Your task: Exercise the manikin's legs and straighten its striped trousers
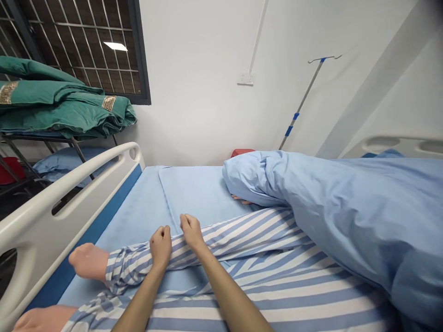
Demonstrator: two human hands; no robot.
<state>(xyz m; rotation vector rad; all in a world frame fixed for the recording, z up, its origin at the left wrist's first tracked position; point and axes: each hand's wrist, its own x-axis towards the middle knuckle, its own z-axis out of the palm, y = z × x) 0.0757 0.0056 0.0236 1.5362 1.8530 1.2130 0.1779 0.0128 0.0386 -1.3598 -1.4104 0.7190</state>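
A figure in blue-and-white striped pyjamas (pixel 242 258) lies on a hospital bed with a light blue sheet (pixel 194 189). Its bare foot (pixel 88 262) sticks out of the trouser leg at the left, and part of a second foot shows at the bottom left. My left hand (pixel 161 245) is closed on the striped trouser leg just above the ankle. My right hand (pixel 191 232) is closed on the same trouser leg a little further up. A light blue quilt (pixel 346 207) covers the figure's upper part on the right.
The bed's white footboard (pixel 69 184) runs along the left. Behind it a metal rack holds folded green quilts (pixel 62 103) and a blue pillow (pixel 65 161). An IV pole (pixel 304 99) leans by the white wall. A white side rail (pixel 398 145) stands at the right.
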